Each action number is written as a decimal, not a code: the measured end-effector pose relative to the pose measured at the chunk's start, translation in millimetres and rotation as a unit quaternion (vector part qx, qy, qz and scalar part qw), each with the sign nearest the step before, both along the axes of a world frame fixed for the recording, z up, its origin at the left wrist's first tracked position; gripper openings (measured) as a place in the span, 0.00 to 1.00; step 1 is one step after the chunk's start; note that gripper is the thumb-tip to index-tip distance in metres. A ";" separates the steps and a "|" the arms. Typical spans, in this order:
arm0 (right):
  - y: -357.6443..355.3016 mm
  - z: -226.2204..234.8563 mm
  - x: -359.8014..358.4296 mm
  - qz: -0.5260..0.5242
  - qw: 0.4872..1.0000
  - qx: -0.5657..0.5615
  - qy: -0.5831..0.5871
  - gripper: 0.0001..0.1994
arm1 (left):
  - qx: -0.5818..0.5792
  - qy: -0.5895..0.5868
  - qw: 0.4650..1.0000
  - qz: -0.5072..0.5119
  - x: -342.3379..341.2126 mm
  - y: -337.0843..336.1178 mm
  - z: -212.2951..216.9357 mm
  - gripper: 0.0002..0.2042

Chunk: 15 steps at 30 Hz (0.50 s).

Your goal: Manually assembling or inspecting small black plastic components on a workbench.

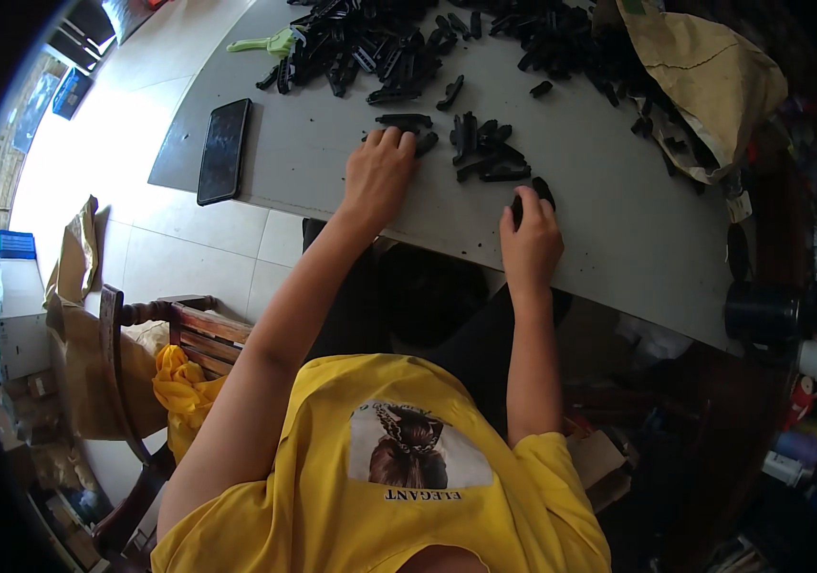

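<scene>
Right hand (530, 239) grip pinches black clip (534, 190); left hand (379, 175) touches another.

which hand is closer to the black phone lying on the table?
Left. The left hand rests on small black parts, to the right of the phone with bare table between. The right hand, holding a black piece near the table edge, is farther right.

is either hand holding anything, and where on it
The right hand grips a small black plastic piece by its lower end; the top sticks out. The left hand rests fingertips on another black piece on the grey table, not lifting it.
</scene>
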State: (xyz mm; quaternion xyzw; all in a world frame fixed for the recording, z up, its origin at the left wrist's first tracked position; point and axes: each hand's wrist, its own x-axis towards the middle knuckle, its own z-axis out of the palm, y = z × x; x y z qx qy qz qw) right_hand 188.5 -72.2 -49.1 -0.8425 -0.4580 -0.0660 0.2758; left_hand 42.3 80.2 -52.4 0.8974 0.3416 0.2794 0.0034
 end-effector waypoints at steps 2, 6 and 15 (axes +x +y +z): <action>-4.1 -1.8 0.7 0.016 0.998 0.058 -0.012 0.12 | -0.104 0.016 0.994 -0.008 -5.3 -5.2 4.3 0.10; -26.4 14.4 -13.4 0.101 0.861 0.174 0.466 0.08 | -0.282 -0.150 0.944 -0.087 -16.8 -27.6 3.4 0.15; -30.2 29.3 -40.2 0.130 0.791 0.234 0.551 0.07 | -0.503 -0.107 0.823 -0.240 -19.3 -81.3 42.2 0.21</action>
